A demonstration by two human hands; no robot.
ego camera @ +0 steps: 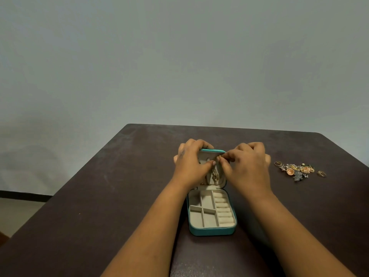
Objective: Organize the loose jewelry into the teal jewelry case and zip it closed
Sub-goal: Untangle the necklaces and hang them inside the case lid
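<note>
Both hands met at the upper part of the raised lid; the right hand [246, 166] had its thumb and forefinger pressed together on the top end of a gold chain [214, 174], and the left hand [190, 163] had its fingers curled round the lid's left edge, its thumb and fingertip closing on the same spot, though whether it actually pinched the chain or only steadied the lid could not be told. The chain hung straight down the lid's pale lining from that pinch, its long axis running toward the hinge; the work looked like hooking its top end onto a holder in the lid. The teal jewelry case [211, 230] lay open on the dark table [119, 196], directly in front of the person, its base compartments and ring rolls showing nothing inside them. The remaining loose jewelry [299, 169] sat in a small heap well apart to the right of the case, beyond the right hand; that hand was plainly the nearer one for fetching the next piece, which would have to travel leftward into the base.
</note>
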